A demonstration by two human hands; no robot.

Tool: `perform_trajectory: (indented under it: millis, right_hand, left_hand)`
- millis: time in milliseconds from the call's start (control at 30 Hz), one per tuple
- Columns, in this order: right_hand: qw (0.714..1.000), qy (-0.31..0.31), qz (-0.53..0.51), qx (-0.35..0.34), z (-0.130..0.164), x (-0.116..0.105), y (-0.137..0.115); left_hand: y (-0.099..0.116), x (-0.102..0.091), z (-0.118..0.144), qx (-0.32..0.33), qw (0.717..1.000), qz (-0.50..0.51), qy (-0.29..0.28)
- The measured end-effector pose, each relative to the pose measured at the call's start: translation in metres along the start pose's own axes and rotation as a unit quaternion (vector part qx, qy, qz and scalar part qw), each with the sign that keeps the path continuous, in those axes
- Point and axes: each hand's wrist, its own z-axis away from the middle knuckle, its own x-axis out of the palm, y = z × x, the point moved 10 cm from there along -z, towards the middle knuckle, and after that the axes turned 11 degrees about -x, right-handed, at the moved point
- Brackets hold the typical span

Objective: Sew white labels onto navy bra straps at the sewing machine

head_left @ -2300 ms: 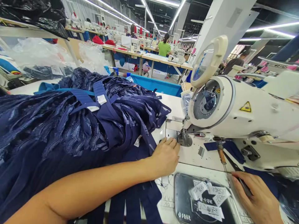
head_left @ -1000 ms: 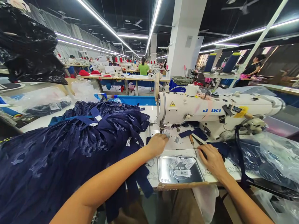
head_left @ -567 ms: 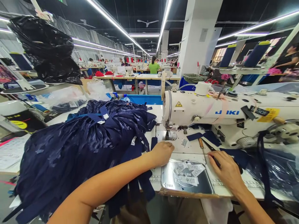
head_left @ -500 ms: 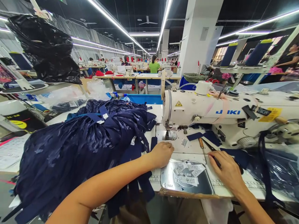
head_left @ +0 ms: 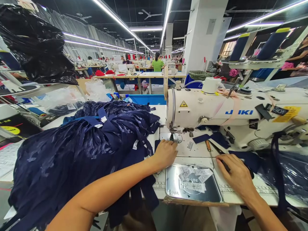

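My left hand [head_left: 166, 153] is curled just in front of the presser foot [head_left: 171, 136] of a white sewing machine [head_left: 192, 107]. Its fingertips are hidden, so what they grip does not show. A navy fabric strip [head_left: 157, 145] shows beside its knuckles. My right hand [head_left: 234, 171] is closed over black-handled scissors [head_left: 225, 165] lying on the table. Close to its fingers is a wooden-handled pointed tool [head_left: 208, 146]. Between my hands a metal tray [head_left: 172, 179] bears several white printed labels [head_left: 193, 179].
A large heap of navy strips [head_left: 79, 147] covers the table to the left. Navy scraps [head_left: 218, 140] lie under the machine arm, and bagged navy fabric [head_left: 286, 170] is at the right. A black plastic bag [head_left: 36, 45] hangs at upper left. Navy thread cones [head_left: 271, 43] stand at upper right.
My left hand has risen slightly in the picture, closer to the presser foot. My right hand stays at the scissors. The whole view has shifted a little.
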Motion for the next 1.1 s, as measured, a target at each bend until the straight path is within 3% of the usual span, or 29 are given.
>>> perform_trajectory:
  millis: [133,233,467,800,1100]
  right_hand:
    - [1.0,0.0,-0.005,0.001,0.0,0.0,0.0]
    - [1.0,-0.005,-0.011,0.011,0.0,0.001,0.002]
    - [1.0,-0.004,-0.026,0.011,0.001,0.001,0.003]
    - [0.999,-0.009,-0.033,0.022,0.0,0.002,0.006]
    - [0.999,-0.007,-0.043,0.025,0.001,0.0,0.006]
  left_hand:
    - [-0.033,-0.003,-0.023,-0.151,0.987,0.058,0.017]
    - [-0.041,0.0,-0.033,-0.183,0.981,0.058,0.017]
    - [-0.039,0.007,-0.029,-0.168,0.983,0.068,-0.005]
    - [-0.048,-0.001,-0.025,-0.192,0.976,0.106,-0.008]
    - [-0.032,0.007,-0.025,-0.139,0.989,0.044,-0.03]
